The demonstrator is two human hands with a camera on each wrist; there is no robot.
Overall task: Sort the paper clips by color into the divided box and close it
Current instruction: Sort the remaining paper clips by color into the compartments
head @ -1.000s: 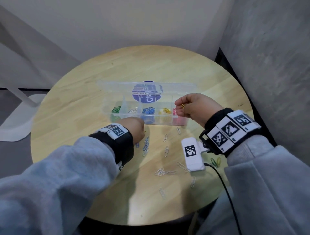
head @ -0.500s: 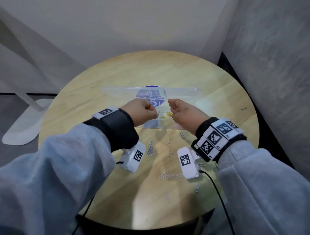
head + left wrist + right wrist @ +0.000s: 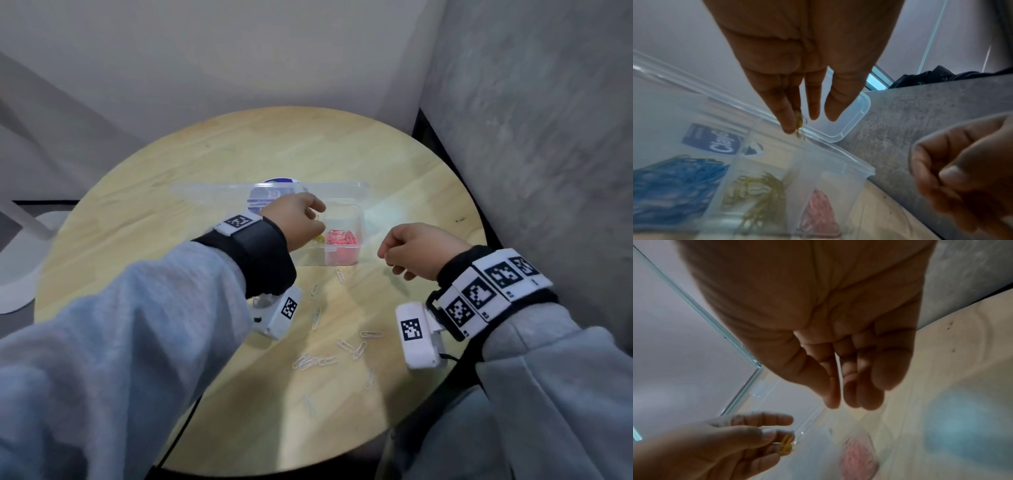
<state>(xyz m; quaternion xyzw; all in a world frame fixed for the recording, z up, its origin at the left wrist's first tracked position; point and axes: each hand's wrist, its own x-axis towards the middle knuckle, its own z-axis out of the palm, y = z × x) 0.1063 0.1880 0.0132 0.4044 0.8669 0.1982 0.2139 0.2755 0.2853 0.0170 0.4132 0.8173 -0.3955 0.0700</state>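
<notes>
The clear divided box [image 3: 360,219] stands open on the round wooden table [image 3: 205,164], its lid [image 3: 342,188] laid back. Its compartments hold blue clips [image 3: 674,183], yellow clips [image 3: 760,194] and pink clips [image 3: 342,238]. My left hand [image 3: 317,217] hovers over the yellow compartment and pinches a yellow paper clip [image 3: 786,447] at its fingertips [image 3: 787,126]. My right hand [image 3: 387,255] hangs to the right of the box, above the table, with loosely curled fingers [image 3: 869,399] that hold nothing.
Several pale loose clips [image 3: 356,346] lie scattered on the table in front of the box, between my forearms. A grey concrete wall [image 3: 531,137] stands close on the right. A black cable [image 3: 178,442] runs off the table's near edge.
My left hand rose from the loose clips to the box with a yellow clip. My right hand, which held a yellow clip over the box, has drawn back to the right with nothing in it.
</notes>
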